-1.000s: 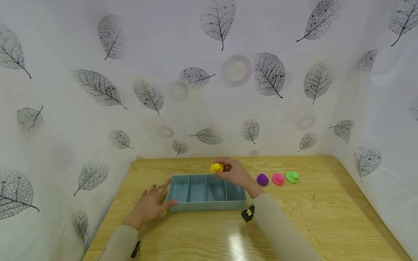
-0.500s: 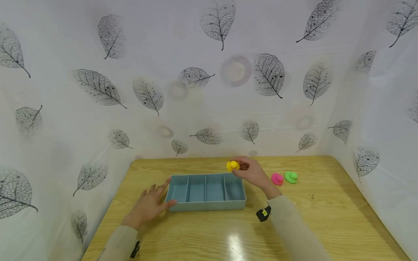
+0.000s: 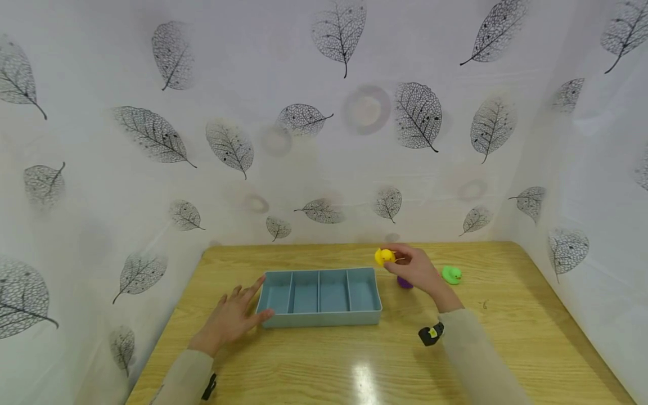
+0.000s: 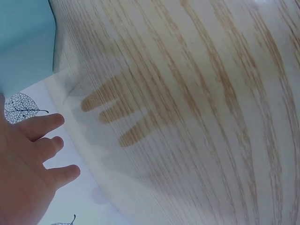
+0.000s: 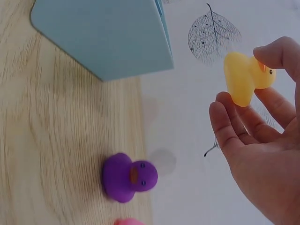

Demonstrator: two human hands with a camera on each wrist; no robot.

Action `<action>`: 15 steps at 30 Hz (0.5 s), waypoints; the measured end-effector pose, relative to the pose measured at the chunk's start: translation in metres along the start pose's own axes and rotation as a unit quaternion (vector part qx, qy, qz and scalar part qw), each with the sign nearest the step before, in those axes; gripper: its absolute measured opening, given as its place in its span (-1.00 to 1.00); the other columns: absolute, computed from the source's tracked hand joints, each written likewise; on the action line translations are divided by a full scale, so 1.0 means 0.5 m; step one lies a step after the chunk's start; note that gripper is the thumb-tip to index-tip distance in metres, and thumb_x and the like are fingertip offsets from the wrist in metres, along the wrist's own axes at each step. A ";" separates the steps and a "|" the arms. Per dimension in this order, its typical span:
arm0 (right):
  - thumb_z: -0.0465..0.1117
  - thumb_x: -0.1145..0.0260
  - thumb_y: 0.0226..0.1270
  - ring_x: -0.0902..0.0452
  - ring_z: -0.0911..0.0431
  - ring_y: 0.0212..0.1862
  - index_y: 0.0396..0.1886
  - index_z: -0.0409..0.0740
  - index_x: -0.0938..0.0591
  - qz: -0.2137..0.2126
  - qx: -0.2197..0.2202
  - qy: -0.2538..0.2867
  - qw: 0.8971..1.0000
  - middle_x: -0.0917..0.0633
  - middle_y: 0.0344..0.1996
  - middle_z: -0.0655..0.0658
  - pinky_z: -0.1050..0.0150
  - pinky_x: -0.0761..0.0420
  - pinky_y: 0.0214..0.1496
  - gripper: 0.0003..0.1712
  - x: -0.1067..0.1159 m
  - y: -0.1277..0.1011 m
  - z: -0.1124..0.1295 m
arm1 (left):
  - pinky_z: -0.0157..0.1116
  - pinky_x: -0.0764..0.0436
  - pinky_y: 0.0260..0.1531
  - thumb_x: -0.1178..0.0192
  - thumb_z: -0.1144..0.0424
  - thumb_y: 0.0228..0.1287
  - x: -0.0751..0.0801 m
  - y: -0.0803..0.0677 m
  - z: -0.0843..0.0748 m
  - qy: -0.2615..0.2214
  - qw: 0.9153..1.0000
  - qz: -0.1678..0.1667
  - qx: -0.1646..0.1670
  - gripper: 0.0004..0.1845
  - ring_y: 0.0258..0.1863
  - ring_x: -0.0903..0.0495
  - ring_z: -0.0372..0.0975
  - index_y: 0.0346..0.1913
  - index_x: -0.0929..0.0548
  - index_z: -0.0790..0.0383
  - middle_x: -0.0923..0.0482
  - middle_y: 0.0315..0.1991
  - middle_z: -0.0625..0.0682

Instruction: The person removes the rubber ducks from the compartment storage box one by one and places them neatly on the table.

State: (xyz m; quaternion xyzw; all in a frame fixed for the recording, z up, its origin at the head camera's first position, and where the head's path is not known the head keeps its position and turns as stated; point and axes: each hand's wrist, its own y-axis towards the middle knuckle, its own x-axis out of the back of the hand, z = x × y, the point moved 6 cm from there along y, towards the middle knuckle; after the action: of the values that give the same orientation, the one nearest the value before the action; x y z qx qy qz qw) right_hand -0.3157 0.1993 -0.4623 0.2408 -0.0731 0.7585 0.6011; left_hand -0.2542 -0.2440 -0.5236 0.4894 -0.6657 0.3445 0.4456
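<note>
A yellow rubber duck is pinched between the thumb and fingers of my right hand, raised off the table just beyond the right end of a blue-grey box with several compartments. The right wrist view shows the same yellow duck well apart from the box. My left hand lies at the box's left end, fingers spread and holding nothing, index finger and thumb at its rim. Beneath the right hand stands a purple rubber duck, partly covered in the head view.
A green rubber duck stands to the right on the wooden table. Near the purple duck, a pink duck shows only its edge. A leaf-patterned white sheet hangs behind the table.
My right hand has moved right with the yellow duck, from above the box's back edge to past its right end. It now covers most of the pink duck. The left hand stays put.
</note>
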 end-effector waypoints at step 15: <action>-0.18 -0.40 0.48 -0.69 -0.17 0.15 0.42 -0.25 -0.57 -0.029 -0.060 -0.023 0.997 -0.67 0.23 -0.39 0.43 -0.67 0.02 -0.43 0.092 -0.051 -0.041 | 0.52 -0.12 0.45 -0.08 -0.39 0.48 0.000 -0.001 0.002 0.002 1.000 0.000 0.000 -0.05 0.57 -0.19 0.40 0.74 0.06 -0.20 -0.42 0.52 0.30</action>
State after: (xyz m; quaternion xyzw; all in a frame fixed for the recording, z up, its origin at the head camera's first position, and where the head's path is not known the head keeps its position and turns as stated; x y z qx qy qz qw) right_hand -0.3045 0.2548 -0.4641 0.2237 -0.1257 0.7290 0.6346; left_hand -0.2540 -0.2448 -0.5240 0.4888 -0.6651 0.3451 0.4469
